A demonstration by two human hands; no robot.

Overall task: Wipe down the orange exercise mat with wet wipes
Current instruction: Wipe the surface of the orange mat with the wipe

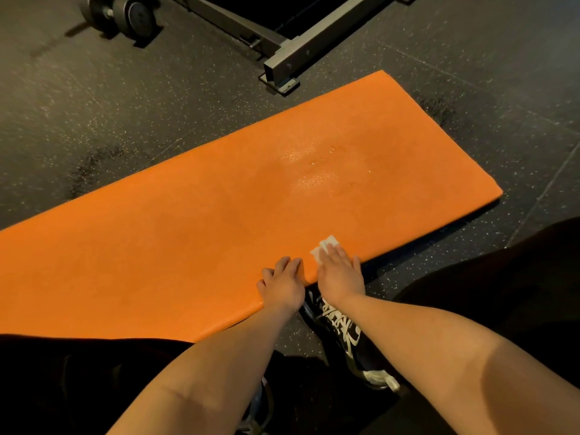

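1. The orange exercise mat (219, 230) lies flat and diagonal on the dark speckled floor (94, 105).
2. The right hand (340, 274) presses a white wet wipe (324, 246) against the mat near its near edge, fingers straight.
3. The left hand (282, 284) sits just beside it on the same edge, fingers bent. Whether it grips the edge cannot be told.
4. A glistening wet patch (314, 164) shows mid-mat.
5. A black shoe (342, 331) stands below the hands.
6. A metal frame (282, 54) and a dumbbell (125, 14) lie beyond the mat.
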